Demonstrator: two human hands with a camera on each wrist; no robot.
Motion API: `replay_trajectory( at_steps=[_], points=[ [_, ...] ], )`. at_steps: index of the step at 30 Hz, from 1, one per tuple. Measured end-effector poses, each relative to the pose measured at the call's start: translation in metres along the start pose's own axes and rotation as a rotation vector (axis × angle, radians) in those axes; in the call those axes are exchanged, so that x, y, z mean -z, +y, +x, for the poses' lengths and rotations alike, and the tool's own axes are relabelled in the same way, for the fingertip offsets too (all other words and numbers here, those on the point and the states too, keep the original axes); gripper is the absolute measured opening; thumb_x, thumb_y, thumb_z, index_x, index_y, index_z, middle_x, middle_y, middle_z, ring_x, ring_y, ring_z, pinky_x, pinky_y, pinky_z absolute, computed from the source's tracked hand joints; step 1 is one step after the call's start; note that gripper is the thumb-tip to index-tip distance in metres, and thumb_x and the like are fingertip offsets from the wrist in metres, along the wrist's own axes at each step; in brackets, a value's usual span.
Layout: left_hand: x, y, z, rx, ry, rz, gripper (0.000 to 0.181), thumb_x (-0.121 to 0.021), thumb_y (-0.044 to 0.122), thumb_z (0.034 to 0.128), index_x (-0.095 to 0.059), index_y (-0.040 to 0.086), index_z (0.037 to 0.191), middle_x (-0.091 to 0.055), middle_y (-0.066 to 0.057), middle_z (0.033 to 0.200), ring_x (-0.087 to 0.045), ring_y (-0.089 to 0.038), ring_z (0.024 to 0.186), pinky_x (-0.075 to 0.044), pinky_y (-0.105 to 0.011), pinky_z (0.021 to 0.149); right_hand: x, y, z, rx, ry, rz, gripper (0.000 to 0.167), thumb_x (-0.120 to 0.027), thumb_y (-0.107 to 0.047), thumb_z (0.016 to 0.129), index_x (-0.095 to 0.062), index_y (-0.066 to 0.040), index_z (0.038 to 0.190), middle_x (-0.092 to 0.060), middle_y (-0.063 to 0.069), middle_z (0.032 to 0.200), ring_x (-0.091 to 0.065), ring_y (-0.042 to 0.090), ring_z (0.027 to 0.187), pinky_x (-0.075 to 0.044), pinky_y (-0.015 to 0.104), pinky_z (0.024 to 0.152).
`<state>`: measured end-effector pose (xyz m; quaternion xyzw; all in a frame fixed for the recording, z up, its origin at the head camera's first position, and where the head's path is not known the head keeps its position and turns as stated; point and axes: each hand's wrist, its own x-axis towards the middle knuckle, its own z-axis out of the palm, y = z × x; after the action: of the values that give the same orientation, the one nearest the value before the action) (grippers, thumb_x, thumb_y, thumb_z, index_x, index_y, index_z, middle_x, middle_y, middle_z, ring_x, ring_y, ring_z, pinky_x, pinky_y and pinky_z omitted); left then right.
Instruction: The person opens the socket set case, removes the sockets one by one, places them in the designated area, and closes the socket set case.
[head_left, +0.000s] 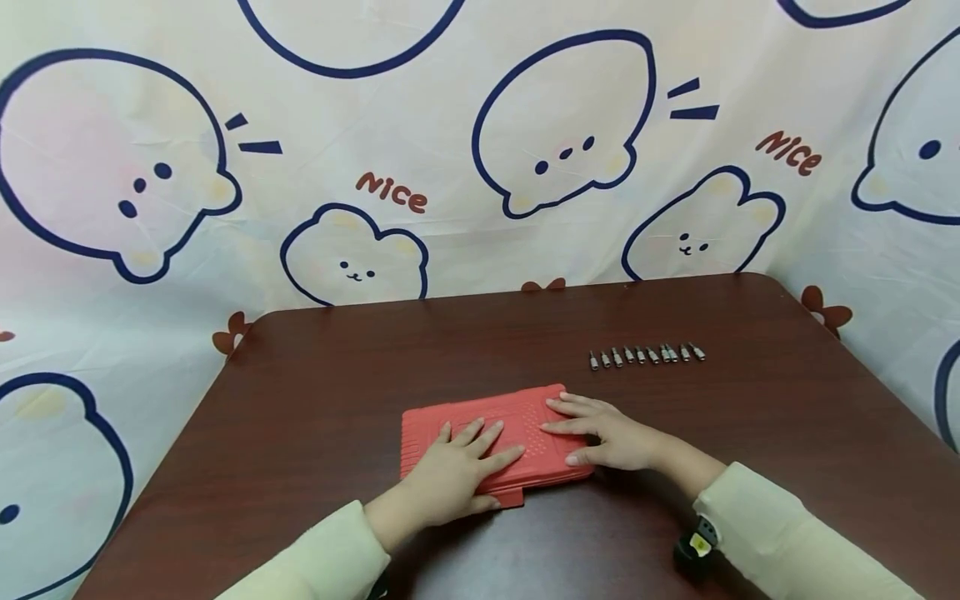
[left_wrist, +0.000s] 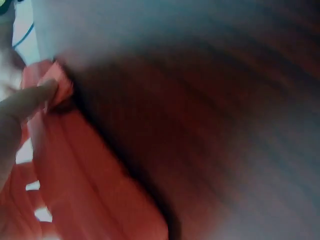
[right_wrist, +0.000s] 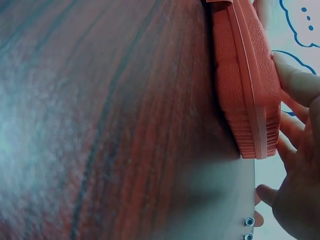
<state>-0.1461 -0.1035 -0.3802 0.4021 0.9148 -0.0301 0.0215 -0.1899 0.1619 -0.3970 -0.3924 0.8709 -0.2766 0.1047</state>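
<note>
A red plastic case [head_left: 480,408] with a textured lid lies closed on the dark wooden table. My left hand [head_left: 450,475] rests on its left part, fingers spread over the lid. The left thumb touches the latch tab [left_wrist: 62,90] on the near edge, as the left wrist view shows. On the right end of the lid lies my right hand [head_left: 611,433], its fingers extended and its thumb near the front corner. In the right wrist view, the ribbed end of the case [right_wrist: 250,100] stands beside the right fingers.
Several small metal socket-like pieces [head_left: 641,355] stand in a row on the table [head_left: 337,358], beyond the case to the right. A white cloth with cartoon drawings [head_left: 450,167] hangs behind and beside the table. A dark wrist strap [head_left: 697,546] shows at the right sleeve.
</note>
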Motion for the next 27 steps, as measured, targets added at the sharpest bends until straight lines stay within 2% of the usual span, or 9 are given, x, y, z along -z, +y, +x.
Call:
replay_trajectory(
  at_steps=[2, 10, 17, 27],
  points=[
    [-0.002, 0.004, 0.002, 0.013, 0.012, 0.047, 0.064, -0.055, 0.051, 0.0769, -0.034, 0.029, 0.133, -0.035, -0.009, 0.134, -0.033, -0.031, 0.120, -0.031, -0.055, 0.086, -0.001, 0.001, 0.001, -0.008, -0.010, 0.018, 0.051, -0.055, -0.041, 0.081, -0.047, -0.019, 0.126, -0.028, 0.005, 0.138, -0.013, 0.025, 0.128, -0.012, 0.053, 0.096],
    [0.000, 0.011, 0.005, 0.009, 0.065, 0.109, 0.066, -0.064, 0.044, 0.0723, -0.040, 0.024, 0.130, -0.043, -0.015, 0.126, -0.042, -0.036, 0.112, -0.039, -0.054, 0.077, -0.003, 0.001, 0.002, 0.016, 0.001, 0.036, 0.051, -0.056, -0.040, 0.080, -0.049, -0.017, 0.125, -0.030, 0.007, 0.137, -0.015, 0.028, 0.127, -0.014, 0.055, 0.095],
    [-0.007, 0.011, 0.003, -0.005, 0.105, 0.183, 0.065, -0.063, 0.044, 0.0733, -0.039, 0.024, 0.131, -0.044, -0.016, 0.125, -0.044, -0.035, 0.109, -0.040, -0.054, 0.075, -0.003, -0.001, 0.003, 0.035, 0.000, 0.036, 0.050, -0.056, -0.038, 0.081, -0.049, -0.016, 0.125, -0.031, 0.010, 0.136, -0.015, 0.031, 0.126, -0.014, 0.058, 0.093],
    [-0.012, 0.010, 0.001, -0.019, 0.163, 0.218, 0.064, -0.063, 0.041, 0.0734, -0.040, 0.022, 0.130, -0.047, -0.017, 0.122, -0.045, -0.036, 0.107, -0.040, -0.055, 0.075, -0.001, -0.004, 0.005, 0.029, -0.006, -0.004, 0.050, -0.055, -0.040, 0.081, -0.048, -0.017, 0.125, -0.031, 0.009, 0.136, -0.016, 0.030, 0.126, -0.014, 0.057, 0.093]
  ],
)
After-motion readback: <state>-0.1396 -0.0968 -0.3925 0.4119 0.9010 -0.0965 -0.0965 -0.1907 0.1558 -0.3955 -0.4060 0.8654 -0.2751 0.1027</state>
